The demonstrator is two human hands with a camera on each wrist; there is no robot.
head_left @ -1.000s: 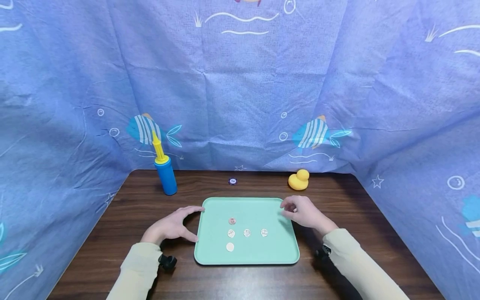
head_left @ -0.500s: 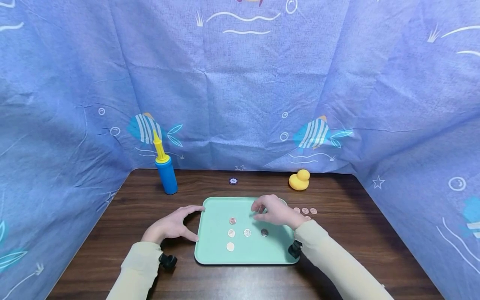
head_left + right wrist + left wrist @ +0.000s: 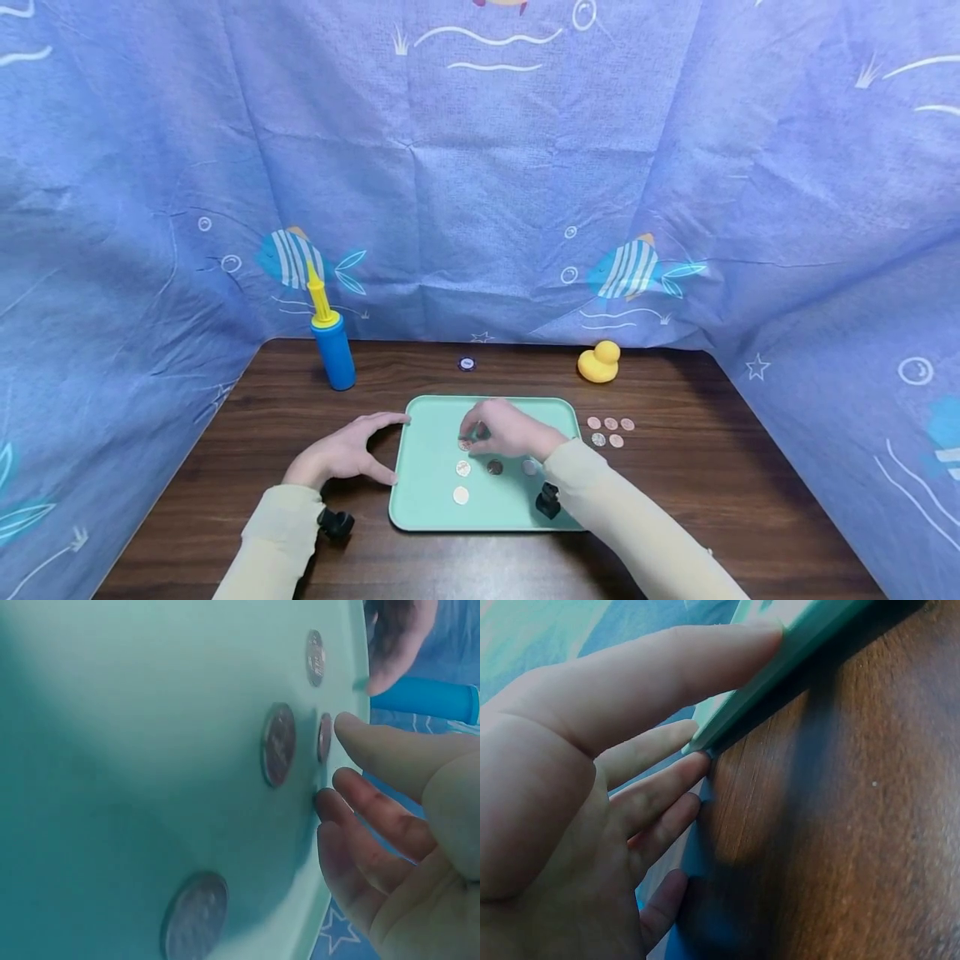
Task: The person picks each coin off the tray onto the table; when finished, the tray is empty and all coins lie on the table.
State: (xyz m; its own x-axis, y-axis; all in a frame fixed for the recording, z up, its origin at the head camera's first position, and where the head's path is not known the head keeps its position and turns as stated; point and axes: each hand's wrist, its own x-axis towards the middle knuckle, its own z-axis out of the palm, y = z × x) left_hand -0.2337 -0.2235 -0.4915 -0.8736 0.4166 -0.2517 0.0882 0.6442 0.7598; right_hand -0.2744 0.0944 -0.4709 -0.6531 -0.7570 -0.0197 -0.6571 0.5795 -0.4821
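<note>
A pale green tray [image 3: 551,508] bears several coins. Near the tray's left rim my left hand [image 3: 345,450] is spread, its thumb and fingertips right at the edge; the left wrist view shows the thumb [image 3: 705,660] on that rim. My right hand [image 3: 510,429] reaches over the tray from the right, fingertips close around a coppery coin [image 3: 465,446]. In the right wrist view, this coin [image 3: 324,737] lies just beyond the thumb tip, with a gap between thumb and fingers. Silvery coins [image 3: 462,468], one [image 3: 495,467] in the middle and another [image 3: 461,495] at the front, lie nearby.
Right of the tray, several coins [image 3: 611,423] lie in two short rows on the dark wooden table [image 3: 450,567]. Behind stand a blue-and-yellow hand pump [image 3: 332,346], a poker chip [image 3: 467,364] and a yellow rubber duck [image 3: 600,362]. A blue fish-print cloth [image 3: 480,208] hangs around the table.
My right hand has moved left from the tray's right edge to the coppery coin, uncovering the coins on the table at right. The left hand stays at the left rim.
</note>
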